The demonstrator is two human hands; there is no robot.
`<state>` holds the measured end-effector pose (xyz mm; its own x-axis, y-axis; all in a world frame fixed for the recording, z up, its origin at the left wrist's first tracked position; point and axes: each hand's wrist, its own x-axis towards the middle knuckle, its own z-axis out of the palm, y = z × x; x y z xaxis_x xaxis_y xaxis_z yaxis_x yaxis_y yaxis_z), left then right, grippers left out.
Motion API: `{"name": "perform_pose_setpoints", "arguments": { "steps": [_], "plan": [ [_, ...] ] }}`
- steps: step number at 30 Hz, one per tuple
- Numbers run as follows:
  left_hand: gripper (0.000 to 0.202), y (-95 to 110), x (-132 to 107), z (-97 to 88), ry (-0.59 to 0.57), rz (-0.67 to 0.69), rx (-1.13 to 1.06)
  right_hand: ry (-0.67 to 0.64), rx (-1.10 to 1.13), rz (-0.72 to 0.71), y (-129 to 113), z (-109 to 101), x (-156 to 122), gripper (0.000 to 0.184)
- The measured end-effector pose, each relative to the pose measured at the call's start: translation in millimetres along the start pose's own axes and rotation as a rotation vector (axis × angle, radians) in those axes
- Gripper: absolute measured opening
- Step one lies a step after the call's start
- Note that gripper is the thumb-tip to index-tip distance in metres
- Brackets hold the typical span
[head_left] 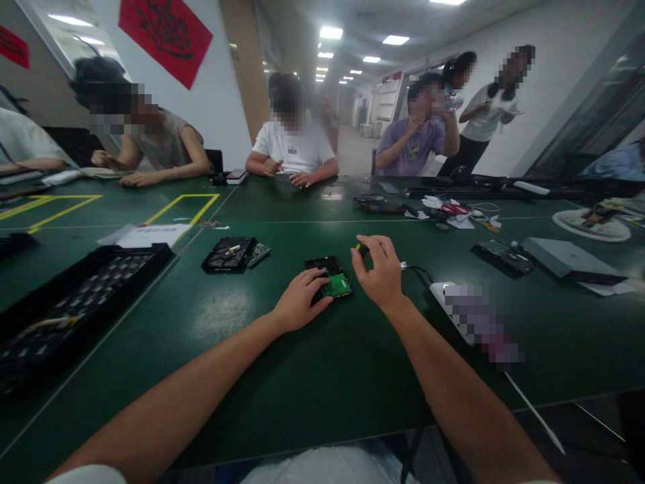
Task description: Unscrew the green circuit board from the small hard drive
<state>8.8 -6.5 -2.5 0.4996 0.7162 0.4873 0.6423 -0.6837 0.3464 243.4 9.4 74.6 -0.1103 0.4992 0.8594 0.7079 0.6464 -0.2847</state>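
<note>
Status from where I stand: the black metal hard drive (328, 270) lies flat mid-desk on the dark green desk (302, 383), well in from the near edge, with its green circuit board (337, 286) facing up.

- Left hand (301, 302): fingers spread and laid flat on the drive's near-left corner, pinning it down. Not gripping, just pressing.
- Right hand (383, 274): fingers narrow, curled around a small yellow-and-black screwdriver (361, 248). Only the tool's end shows past the knuckles, over the drive's far-right corner. Can't tell if the tip touches the drive.

Progress, as I judge it: the board on this drive looks seated, lying flush and not lifted. Screws are too small to see, so I can't say how many are in or out.

Toward the left edge lies a second black hard drive (229, 253), with a loose green circuit board (259, 254) just beside it, touching or nearly so. That unit looks already taken apart. A long black plastic tray (75, 296) sits by the near-left corner. Its contents are too dim to read.

Toward the right edge: another dark drive (501, 255) and a flat grey box (569, 259), both well apart from the hands. A black cable (418, 270) runs just right of the right hand.

Other people sit along the far edge, their hands well away from this drive.
</note>
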Motion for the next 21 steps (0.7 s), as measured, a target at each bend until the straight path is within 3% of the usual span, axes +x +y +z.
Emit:
{"name": "perform_pose_setpoints", "arguments": {
  "steps": [21],
  "plan": [
    [0.043, 1.1, 0.3, -1.6, -0.007, -0.006, -0.001, -0.029, 0.036, -0.015, -0.6, -1.0, 1.5, 0.032]
  ]
}}
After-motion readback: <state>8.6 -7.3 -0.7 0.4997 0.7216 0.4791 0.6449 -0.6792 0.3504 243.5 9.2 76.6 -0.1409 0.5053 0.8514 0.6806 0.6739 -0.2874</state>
